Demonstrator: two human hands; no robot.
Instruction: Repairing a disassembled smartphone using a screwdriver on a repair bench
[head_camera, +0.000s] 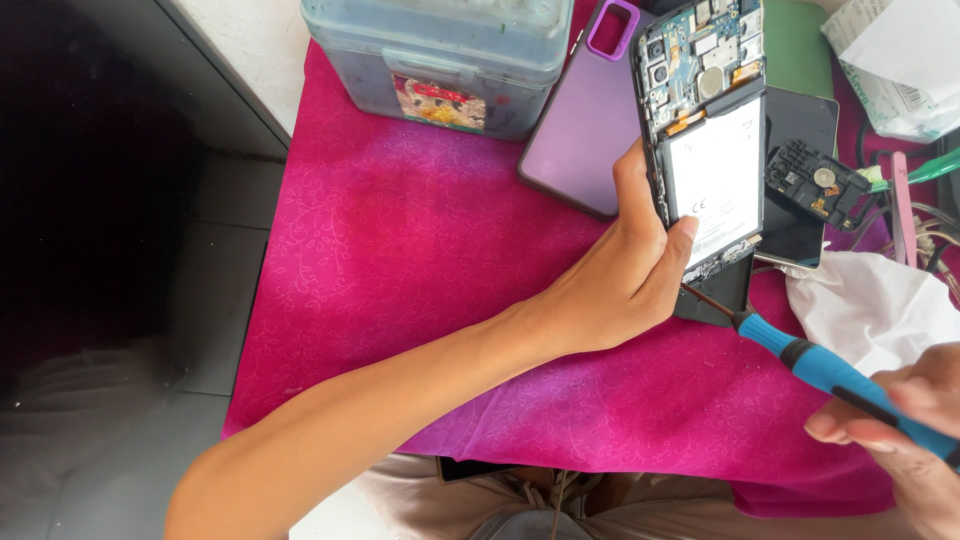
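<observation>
An opened black smartphone with exposed white battery and circuit board (712, 150) is gripped upright over the magenta-clothed counter (400, 260) by the left hand (625, 275). A blue-handled screwdriver (835, 375) is clasped by the right hand (905, 425); a slipping tip could pierce the battery.

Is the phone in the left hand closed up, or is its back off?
Open: the phone in the left hand has no back cover, so its white battery and circuit board show. The right hand holds a blue screwdriver.
</observation>
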